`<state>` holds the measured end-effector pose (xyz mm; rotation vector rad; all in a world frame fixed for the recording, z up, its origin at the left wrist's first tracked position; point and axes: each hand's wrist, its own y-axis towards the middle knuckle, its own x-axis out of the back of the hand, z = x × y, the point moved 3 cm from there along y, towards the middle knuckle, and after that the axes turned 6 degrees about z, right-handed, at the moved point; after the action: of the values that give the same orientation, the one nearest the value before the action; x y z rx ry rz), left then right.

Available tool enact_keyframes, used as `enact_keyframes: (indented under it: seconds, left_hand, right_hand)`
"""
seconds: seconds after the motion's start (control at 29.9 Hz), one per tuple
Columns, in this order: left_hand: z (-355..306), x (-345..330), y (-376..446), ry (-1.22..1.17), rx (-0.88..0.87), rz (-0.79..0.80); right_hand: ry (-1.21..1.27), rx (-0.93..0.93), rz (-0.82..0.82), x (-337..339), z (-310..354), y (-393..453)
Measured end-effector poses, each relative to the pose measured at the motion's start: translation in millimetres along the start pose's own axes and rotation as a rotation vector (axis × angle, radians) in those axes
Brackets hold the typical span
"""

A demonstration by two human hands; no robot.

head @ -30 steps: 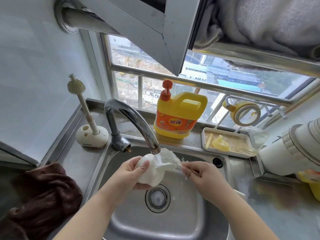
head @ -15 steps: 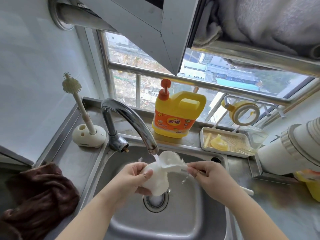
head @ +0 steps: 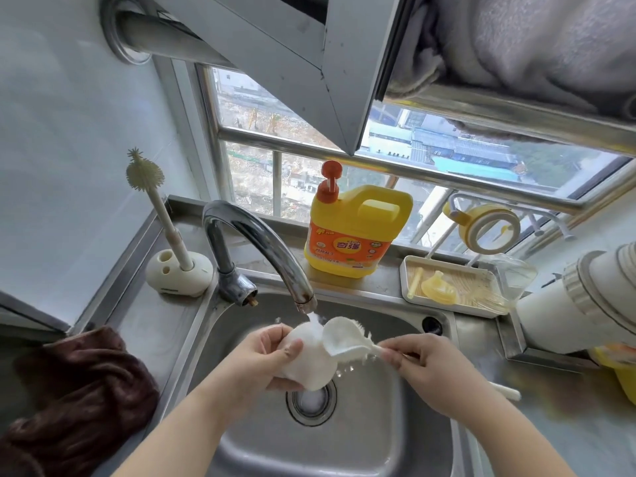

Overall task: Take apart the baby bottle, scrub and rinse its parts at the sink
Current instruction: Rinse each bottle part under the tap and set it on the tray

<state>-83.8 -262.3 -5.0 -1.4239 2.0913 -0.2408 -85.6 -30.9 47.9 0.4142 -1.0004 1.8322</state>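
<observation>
Over the steel sink (head: 361, 442), my left hand (head: 265, 356) grips a white rounded bottle part (head: 309, 366) just under the tap spout (head: 304, 301), where water runs onto it. My right hand (head: 426, 366) holds the handle of a white bristle brush (head: 340, 339), whose head lies against the top of the white part. The handle's end (head: 506, 392) sticks out behind my right wrist. A yellow nipple piece (head: 438, 287) lies in a white tray (head: 413, 266) on the ledge to the right, and a yellow ring part (head: 488, 228) hangs on a rack above it.
A yellow detergent jug (head: 354, 232) with an orange pump stands behind the tap. A second brush (head: 146, 177) stands in a white holder (head: 179, 273) at the left. A brown cloth (head: 75, 390) lies on the left counter. A large white appliance (head: 585, 297) crowds the right.
The brush head has pulled slightly back and to the right over the white part. Both hands stay under the running tap, and the view has shifted a little.
</observation>
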Motion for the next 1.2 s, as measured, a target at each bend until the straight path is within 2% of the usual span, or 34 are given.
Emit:
enact_keyframes:
  seconds: [0.1,0.23,0.3,0.37,0.43,0.53,0.67,0.84,1.0,1.2]
  left_hand:
    - [1,0,3,-0.045,0.009,0.015]
    - [-3,5,-1,-0.097,-0.016,0.054]
    - [-6,6,-2,-0.138,-0.022,0.041]
    - [-7,2,-1,-0.178,-0.021,0.010]
    - [-8,-1,0,-0.146,-0.024,-0.008]
    - [-7,0,-6,-0.083,-0.028,0.038]
    - [-4,2,-7,-0.060,-0.011,0.069]
    - [-4,8,-11,-0.031,-0.017,0.028]
    - [0,-6,-11,-0.011,-0.046,-0.022]
    - [4,-1,-13,0.169,-0.074,0.011]
  right_hand:
    - [0.049,0.001,-0.047,-6,4,3]
    - [-0.037,-0.022,0.021,-6,4,1]
    - [-0.064,-0.064,-0.055,1,1,1]
    - [-0.025,-0.016,-0.100,-3,10,1]
    - [0.007,0.046,-0.073,-9,18,0]
    - [-0.043,-0.008,-0.012,-6,11,-8]
    - [0.014,-0.005,-0.089,-13,6,-7]
    - [0.006,-0.036,-0.055,-13,-4,-14]
    - [0.187,-0.068,-0.124,-29,-2,-10]
    - [0.350,-0.029,-0.030,-48,21,-1]
